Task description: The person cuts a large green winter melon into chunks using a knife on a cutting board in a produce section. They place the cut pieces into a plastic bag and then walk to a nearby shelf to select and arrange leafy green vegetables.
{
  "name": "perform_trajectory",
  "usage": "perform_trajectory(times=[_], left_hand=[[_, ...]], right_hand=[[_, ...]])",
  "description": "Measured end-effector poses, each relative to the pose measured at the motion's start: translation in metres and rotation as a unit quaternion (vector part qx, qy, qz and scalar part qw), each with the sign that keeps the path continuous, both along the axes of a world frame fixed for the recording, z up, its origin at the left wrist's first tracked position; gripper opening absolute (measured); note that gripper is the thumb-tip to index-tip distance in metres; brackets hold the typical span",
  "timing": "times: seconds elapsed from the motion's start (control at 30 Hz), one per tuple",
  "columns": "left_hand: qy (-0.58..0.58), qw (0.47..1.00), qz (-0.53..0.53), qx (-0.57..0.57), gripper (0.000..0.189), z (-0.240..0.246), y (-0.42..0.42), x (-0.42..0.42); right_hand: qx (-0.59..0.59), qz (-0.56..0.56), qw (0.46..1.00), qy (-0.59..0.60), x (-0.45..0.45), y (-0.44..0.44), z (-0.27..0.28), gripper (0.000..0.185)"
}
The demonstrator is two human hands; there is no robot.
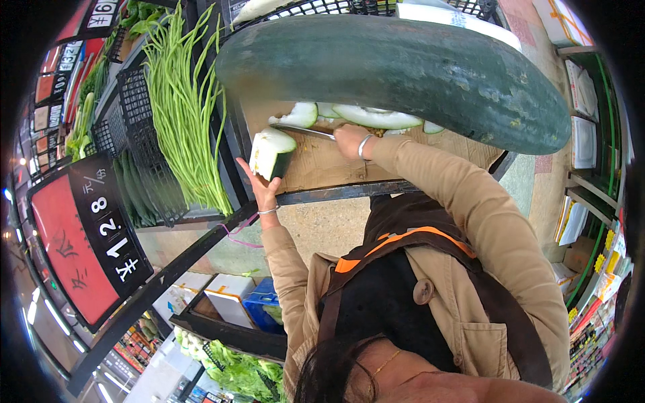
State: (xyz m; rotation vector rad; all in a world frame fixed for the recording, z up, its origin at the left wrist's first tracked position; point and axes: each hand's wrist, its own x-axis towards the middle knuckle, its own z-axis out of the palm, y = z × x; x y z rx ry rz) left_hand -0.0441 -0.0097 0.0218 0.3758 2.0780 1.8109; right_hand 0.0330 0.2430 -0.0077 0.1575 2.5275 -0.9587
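Observation:
My left hand (264, 189) supports a cut chunk of winter melon (274, 151) from its near left side, with white flesh and a strip of dark green rind showing. In my right hand (352, 141) is the handle of a knife (305, 132), its blade pointing left and lying just beyond the chunk's top. Behind the blade lie a pale melon piece (301, 115) and a longer melon slice (378, 116). These rest on a sheet of brown cardboard (322, 161). A huge whole winter melon (393, 75) stretches across the far side and hides part of the slices.
Long green yardlong beans (184, 111) lie on the left beside black plastic crates (143, 116). A dark metal frame edge (347, 191) runs along the near side of the cardboard. A red and black price sign (90, 242) stands at far left. Shelves (594, 196) line the right.

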Motion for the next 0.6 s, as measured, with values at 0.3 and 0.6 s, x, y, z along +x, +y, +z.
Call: perform_trajectory(times=[0.3,0.6], left_hand=[[0.169,0.958,-0.056,-0.226,0.142,0.012,0.027,0.02],[0.131,0.979,0.01,-0.157,0.112,0.016,-0.017,0.022]], right_hand=[[-0.002,-0.066,0.997,0.048,0.029,0.016,0.014,0.022],[0.091,-0.029,0.994,0.052,0.08,0.032,0.03,0.024]])
